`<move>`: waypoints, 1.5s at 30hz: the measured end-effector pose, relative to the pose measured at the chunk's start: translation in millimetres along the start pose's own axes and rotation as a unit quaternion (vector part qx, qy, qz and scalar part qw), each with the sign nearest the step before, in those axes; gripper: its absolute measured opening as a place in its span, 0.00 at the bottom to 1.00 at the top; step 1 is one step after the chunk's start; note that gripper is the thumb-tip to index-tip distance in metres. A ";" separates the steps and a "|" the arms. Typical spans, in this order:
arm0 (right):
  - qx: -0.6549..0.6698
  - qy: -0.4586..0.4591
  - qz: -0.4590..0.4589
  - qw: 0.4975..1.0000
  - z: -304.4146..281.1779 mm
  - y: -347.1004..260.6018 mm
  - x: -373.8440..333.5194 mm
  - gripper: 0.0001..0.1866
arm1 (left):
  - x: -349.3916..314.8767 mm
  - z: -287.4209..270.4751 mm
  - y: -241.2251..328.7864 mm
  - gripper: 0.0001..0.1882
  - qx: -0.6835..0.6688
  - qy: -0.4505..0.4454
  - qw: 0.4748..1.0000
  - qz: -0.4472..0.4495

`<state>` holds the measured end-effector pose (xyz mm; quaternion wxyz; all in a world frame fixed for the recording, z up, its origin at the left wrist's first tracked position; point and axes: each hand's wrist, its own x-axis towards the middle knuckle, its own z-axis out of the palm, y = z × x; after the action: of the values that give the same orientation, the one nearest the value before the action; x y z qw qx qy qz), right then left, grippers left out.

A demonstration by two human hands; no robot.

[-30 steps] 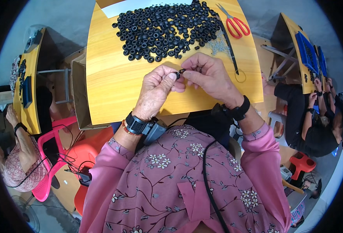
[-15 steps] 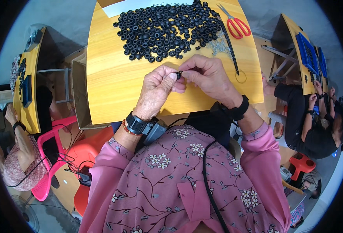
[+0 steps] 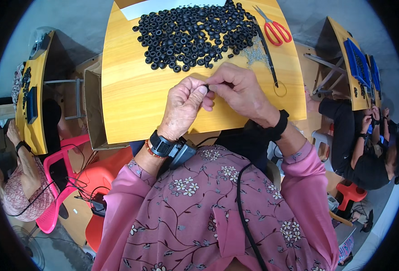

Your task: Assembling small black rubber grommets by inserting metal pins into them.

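Note:
Over the near half of the yellow wooden table [image 3: 136,108], my left hand [image 3: 182,103] pinches a small black round rubber-like part [image 3: 207,87] between thumb and fingers. My right hand [image 3: 244,91] is closed too, its thumb and forefinger pressed together against the same part; whatever sits between those fingertips is hidden. Beyond my hands lies a wide heap of black ring-shaped parts [image 3: 181,38], some showing a domed side. At the heap's right edge rests a small pile of clear bits [image 3: 256,53].
Red-handled scissors [image 3: 277,34] lie at the far right of the table. Next to the clear bits is a thin black rod [image 3: 266,52], with a thin wire loop [image 3: 280,89] near its end. A white sheet [image 3: 150,8] stands at the back. People work at side tables [image 3: 36,113].
The fingertips of my right hand have come in closer over the black part, which now shows less. My left hand keeps its pinch nearly in place.

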<state>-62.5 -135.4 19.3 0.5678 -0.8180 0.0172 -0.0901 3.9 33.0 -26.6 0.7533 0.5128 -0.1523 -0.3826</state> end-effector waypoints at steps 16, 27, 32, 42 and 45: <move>0.130 -0.009 0.128 0.983 1.9 6.2 -5.0 0.03 | -2.0 -2.5 -2.1 0.08 0.038 -0.019 0.999 0.014; -0.071 0.033 -0.064 0.995 10.3 3.9 -14.8 0.12 | -1.2 1.6 -3.6 0.06 -0.016 0.011 1.000 0.021; -0.106 0.051 -0.105 0.987 12.9 4.0 -16.4 0.10 | -1.4 0.8 -2.6 0.07 -0.072 0.012 0.997 0.011; 0.117 0.027 0.032 0.992 6.2 12.3 -8.3 0.07 | -0.8 -3.5 -0.9 0.10 -0.055 -0.010 0.998 -0.003; 0.107 0.025 0.030 0.993 4.3 7.5 -4.6 0.07 | -0.2 -4.8 -2.2 0.10 -0.029 -0.014 0.999 0.007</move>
<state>-65.8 -133.4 10.3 0.6540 -0.7491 0.0460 -0.0950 5.8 35.9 -30.7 0.7681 0.4844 -0.1552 -0.3890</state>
